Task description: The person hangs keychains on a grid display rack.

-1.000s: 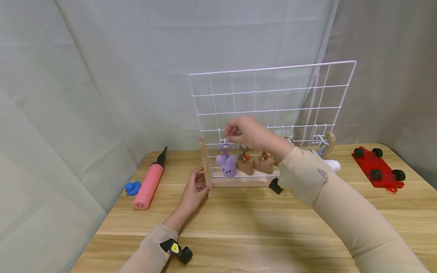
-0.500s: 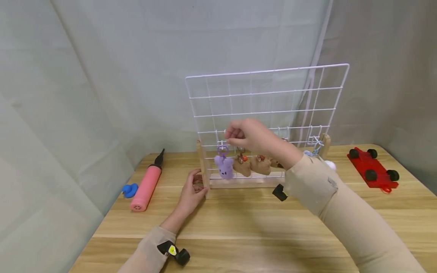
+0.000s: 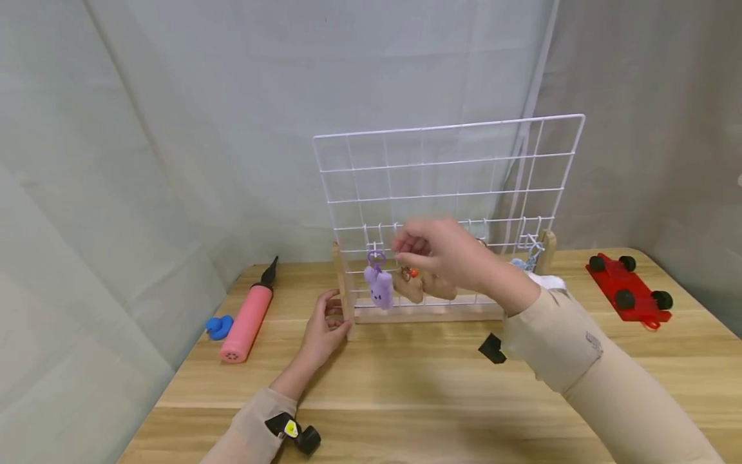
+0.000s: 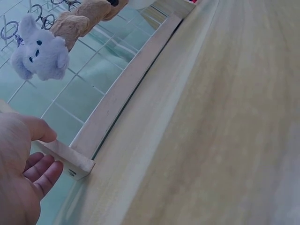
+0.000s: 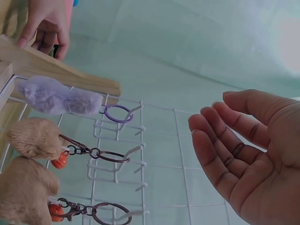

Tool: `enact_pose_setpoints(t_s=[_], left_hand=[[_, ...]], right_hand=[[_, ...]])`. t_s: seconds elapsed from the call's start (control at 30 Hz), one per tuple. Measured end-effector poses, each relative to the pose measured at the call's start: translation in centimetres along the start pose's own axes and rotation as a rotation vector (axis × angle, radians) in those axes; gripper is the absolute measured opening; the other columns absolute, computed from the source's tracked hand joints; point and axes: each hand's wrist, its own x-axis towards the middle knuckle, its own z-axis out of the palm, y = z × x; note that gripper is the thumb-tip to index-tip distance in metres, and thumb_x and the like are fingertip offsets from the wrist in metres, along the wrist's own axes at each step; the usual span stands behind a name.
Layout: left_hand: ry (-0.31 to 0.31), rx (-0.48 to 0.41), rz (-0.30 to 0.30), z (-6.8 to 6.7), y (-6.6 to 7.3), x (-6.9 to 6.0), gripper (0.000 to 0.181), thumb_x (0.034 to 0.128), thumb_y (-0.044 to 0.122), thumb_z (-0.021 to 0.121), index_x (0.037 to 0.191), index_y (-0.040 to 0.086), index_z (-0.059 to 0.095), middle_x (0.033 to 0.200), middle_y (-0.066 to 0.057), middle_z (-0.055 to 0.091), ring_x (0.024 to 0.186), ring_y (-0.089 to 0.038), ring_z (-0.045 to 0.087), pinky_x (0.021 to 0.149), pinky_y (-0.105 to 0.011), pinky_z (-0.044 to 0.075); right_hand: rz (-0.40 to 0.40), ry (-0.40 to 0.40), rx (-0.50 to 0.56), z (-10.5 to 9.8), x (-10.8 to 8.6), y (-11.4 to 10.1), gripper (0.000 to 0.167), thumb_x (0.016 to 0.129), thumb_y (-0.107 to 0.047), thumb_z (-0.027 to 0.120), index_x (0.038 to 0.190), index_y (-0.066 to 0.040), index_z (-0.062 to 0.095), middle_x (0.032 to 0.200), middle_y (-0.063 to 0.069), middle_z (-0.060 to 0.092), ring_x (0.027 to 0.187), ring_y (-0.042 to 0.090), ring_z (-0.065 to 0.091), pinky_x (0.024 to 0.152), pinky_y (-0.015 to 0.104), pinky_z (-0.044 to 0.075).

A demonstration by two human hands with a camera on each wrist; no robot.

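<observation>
A white wire grid rack (image 3: 446, 127) stands in wooden supports on the table. My left hand (image 3: 321, 330) holds the foot of its left wooden post (image 3: 341, 277), with the thumb on one side and the fingers on the other. From a hook by that post hangs a purple plush keychain (image 3: 379, 288) on a purple ring. Beside it, brown plush keychains (image 5: 35, 138) hang from metal rings with orange beads. My right hand (image 5: 253, 159) is in front of the grid, apart from the hooks, with loosely bent fingers holding nothing. In the head view it partly covers the brown plushes.
On the left lie a pink hand pump (image 3: 248, 324) with a black nozzle and a small blue duck (image 3: 219, 327). A red toy car chassis (image 3: 628, 290) with black wheels lies at the right. Something white and fluffy (image 3: 547, 281) with a light-blue strap is at the rack's right end.
My right hand has drawn back from the purple keychain's hook, moving right and toward me. The purple plush has turned on its hook. My left hand stays at the post.
</observation>
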Motion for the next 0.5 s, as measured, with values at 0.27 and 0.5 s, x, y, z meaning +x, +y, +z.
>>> enact_pose_setpoints(t_s=[0.27,0.5], left_hand=[[0.001,0.004,-0.005,-0.2,0.0,0.0,0.064,0.0822,-0.011,0.064,0.138,0.001,0.036,0.124,-0.026,0.052,0.109,-0.035,0.055,0.077,-0.016,0.052],[0.0,0.005,0.005,-0.3,0.5,0.1,0.066,0.0818,-0.009,0.067,0.139,0.0,0.035,0.125,-0.025,0.053,0.11,-0.035,0.055,0.08,-0.021,0.054]], right_hand=[[-0.144,0.034,-0.043,0.5,-3.2,0.4,0.006,0.088,-0.012,0.068,0.094,-0.012,0.068,0.081,-0.005,0.066,0.074,0.005,0.058,0.064,0.021,0.053],[-0.223,0.065,-0.203,1.5,-6.3,1.4,0.009,0.088,-0.015,0.068,0.096,-0.015,0.066,0.088,-0.007,0.064,0.081,0.004,0.06,0.072,0.022,0.055]])
